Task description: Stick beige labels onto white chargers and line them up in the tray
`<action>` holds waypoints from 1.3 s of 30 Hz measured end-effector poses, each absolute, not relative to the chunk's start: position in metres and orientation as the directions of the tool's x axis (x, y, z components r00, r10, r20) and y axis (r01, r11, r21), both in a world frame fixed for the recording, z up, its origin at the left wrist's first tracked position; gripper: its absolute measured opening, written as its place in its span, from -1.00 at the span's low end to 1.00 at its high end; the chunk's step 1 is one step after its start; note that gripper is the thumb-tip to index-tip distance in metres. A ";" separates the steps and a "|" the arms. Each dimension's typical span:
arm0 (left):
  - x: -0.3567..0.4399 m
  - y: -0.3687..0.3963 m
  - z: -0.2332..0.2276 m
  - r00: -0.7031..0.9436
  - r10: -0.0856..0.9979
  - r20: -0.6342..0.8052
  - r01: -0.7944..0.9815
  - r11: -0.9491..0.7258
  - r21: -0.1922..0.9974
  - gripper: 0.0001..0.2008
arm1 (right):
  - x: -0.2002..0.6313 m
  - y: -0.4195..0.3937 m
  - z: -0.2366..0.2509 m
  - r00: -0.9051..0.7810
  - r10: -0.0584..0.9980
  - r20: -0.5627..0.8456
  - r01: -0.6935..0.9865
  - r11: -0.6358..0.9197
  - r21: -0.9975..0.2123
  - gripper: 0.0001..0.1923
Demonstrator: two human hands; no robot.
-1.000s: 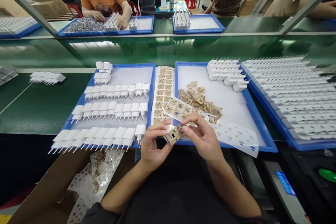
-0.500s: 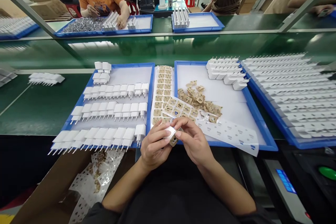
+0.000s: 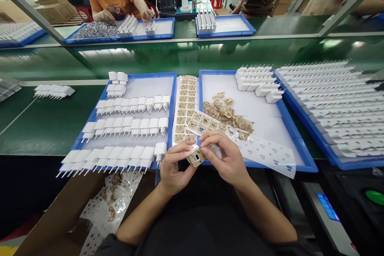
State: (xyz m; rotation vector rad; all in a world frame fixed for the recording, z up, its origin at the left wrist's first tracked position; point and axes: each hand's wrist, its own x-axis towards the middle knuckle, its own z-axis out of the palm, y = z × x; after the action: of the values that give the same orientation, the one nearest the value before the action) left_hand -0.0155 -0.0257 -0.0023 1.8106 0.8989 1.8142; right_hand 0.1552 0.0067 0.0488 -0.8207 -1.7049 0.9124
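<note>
Left hand cupped round small white charger, thumb and fingers closed on its near side, port face turned up. Right hand touching same charger from other side, fingertips pressed on its top edge, closed on it too. Charger held between both hands, just over near rim of right blue tray. Sticker sheet just beyond fingers, between two trays; peeled backing sheet close right of right hand. Left blue tray with rows of white chargers near left hand. Open room only toward body, below hands.
</note>
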 end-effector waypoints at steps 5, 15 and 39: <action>-0.018 -0.026 -0.003 -0.115 0.771 0.627 0.135 -0.613 0.779 -0.43 | 0.154 0.005 0.046 -0.288 0.703 0.651 0.232 0.710 -0.664 -0.83; -0.016 -0.029 -0.005 -0.070 0.767 0.638 0.189 -0.617 0.764 -0.47 | 0.156 0.009 0.046 -0.330 0.699 0.634 0.284 0.715 -0.640 -0.86; -0.222 0.181 0.077 -0.349 0.929 0.123 0.913 0.307 0.268 -0.31 | 0.261 0.064 -0.023 -0.008 0.857 0.515 0.827 0.295 -0.478 -0.64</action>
State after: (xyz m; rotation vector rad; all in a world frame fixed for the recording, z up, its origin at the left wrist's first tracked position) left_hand -0.2223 0.1808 0.0773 1.7604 2.4957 0.4523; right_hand 0.2609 0.0642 -0.0226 -1.5159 -1.8125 0.0498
